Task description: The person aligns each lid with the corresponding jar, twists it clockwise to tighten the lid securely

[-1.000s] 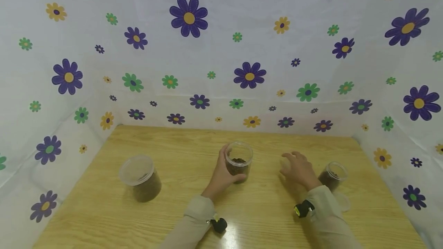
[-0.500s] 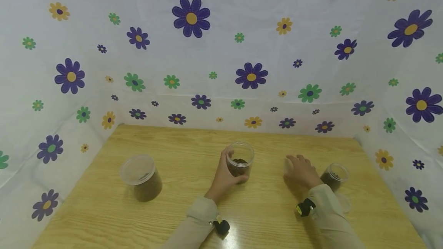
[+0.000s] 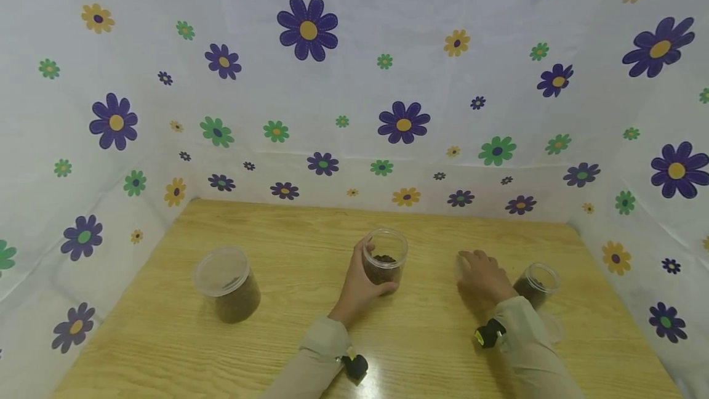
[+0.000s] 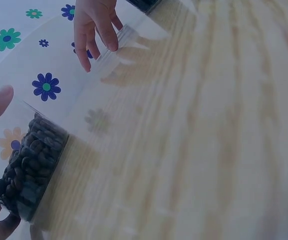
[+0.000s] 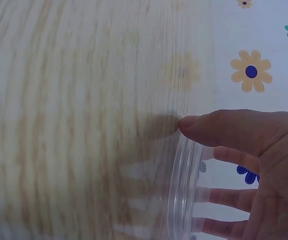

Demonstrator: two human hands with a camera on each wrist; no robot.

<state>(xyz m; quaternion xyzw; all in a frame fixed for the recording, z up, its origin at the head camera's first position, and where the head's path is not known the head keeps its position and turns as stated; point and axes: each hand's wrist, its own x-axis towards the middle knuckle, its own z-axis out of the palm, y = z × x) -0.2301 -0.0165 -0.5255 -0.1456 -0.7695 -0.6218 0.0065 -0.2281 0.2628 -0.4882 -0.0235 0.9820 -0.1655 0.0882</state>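
Note:
A clear open jar [image 3: 386, 274], partly filled with dark beans [image 4: 31, 162], stands upright near the middle of the wooden table. My left hand [image 3: 357, 285] grips it round the side, thumb in front and fingers behind. To the right, my right hand [image 3: 484, 277] holds a clear round lid [image 5: 182, 195] by its rim, low over or at the table. The right wrist view puts the thumb on one side of that rim and several fingers on the other. Only a faint edge of the lid shows in the head view.
A larger jar [image 3: 237, 297] with dark contents and a lid on top stands at the left. Right of my right hand is a smaller open jar [image 3: 534, 288], with another clear lid [image 3: 551, 327] lying near it, partly behind the sleeve. Flowered cloth [image 3: 354, 91] walls the table.
My right hand's fingers have come down and drawn in on the lid, then stay nearly still. The left hand and its jar hold their place; the head view has shifted slightly.

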